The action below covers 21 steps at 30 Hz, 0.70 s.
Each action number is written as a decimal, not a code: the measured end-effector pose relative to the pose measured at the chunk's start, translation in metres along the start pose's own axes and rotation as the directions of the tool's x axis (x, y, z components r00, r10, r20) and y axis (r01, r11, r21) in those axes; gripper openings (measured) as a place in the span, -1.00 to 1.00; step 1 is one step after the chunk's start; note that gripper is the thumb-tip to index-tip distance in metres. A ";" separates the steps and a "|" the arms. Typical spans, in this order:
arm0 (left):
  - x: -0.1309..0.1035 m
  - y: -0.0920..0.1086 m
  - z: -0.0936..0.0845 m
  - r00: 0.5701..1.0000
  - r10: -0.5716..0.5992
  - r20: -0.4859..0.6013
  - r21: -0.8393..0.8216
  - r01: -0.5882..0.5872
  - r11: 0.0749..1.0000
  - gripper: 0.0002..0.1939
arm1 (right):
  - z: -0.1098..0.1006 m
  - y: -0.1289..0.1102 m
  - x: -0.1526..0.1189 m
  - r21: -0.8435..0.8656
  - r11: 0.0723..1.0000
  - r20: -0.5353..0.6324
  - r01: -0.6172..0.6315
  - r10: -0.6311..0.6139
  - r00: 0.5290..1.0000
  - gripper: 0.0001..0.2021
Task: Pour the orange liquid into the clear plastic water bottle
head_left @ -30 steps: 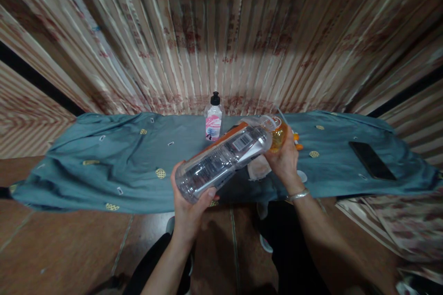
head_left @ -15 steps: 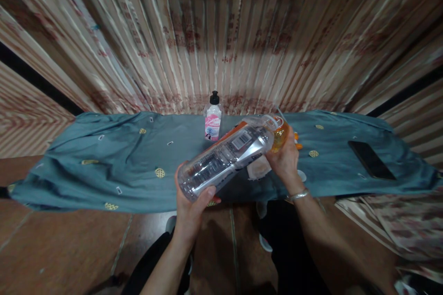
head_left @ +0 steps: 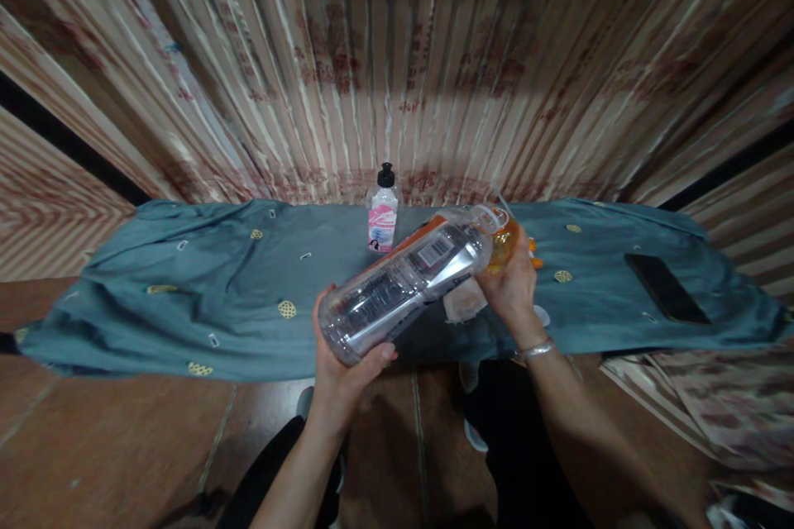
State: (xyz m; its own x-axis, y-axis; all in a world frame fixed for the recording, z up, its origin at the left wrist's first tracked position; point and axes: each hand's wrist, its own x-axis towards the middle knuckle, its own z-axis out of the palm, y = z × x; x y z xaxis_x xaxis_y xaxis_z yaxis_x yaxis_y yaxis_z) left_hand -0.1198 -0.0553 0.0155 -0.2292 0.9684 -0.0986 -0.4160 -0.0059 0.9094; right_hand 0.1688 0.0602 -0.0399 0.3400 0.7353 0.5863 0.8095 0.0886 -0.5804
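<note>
Clear plastic forms the large barcoded bottle [head_left: 394, 302], tilted above the teal patterned cloth [head_left: 241, 297], neck toward the right. The left hand [head_left: 342, 372] curls its fingers around the base; the right hand [head_left: 512, 289] grips a transparent amber-coloured container [head_left: 504, 246] beside the neck. Behind stands a pink-labelled, black-capped bottle [head_left: 382, 225].

The light is dim, with a wide shadow on the curtain [head_left: 397, 50]. The clear bottle [head_left: 403, 289] shines white. Things look soft and stretched near the edges.
</note>
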 end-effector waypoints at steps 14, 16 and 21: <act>0.002 0.000 -0.007 0.997 0.068 0.028 0.068 -0.069 0.995 0.20 | 0.000 -0.006 0.000 0.001 1.000 -0.036 0.015 -0.015 0.999 -0.03; 0.003 0.000 -0.009 0.997 0.068 0.025 0.068 -0.070 0.995 0.20 | 0.001 -0.005 0.000 0.002 1.000 -0.042 0.019 -0.019 0.999 -0.03; 0.007 -0.001 -0.012 0.992 0.127 0.003 0.115 -0.126 0.985 0.16 | 0.004 -0.003 -0.002 0.018 1.000 -0.035 0.017 -0.017 0.999 0.06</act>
State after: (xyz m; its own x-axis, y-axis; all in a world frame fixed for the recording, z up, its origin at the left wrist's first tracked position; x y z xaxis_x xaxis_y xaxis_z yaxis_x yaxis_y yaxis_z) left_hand -0.1314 -0.0519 0.0087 -0.2775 0.9605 0.0186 -0.2801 -0.0994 0.9548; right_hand 0.1641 0.0611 -0.0412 0.3430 0.7097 0.6153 0.8067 0.1130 -0.5801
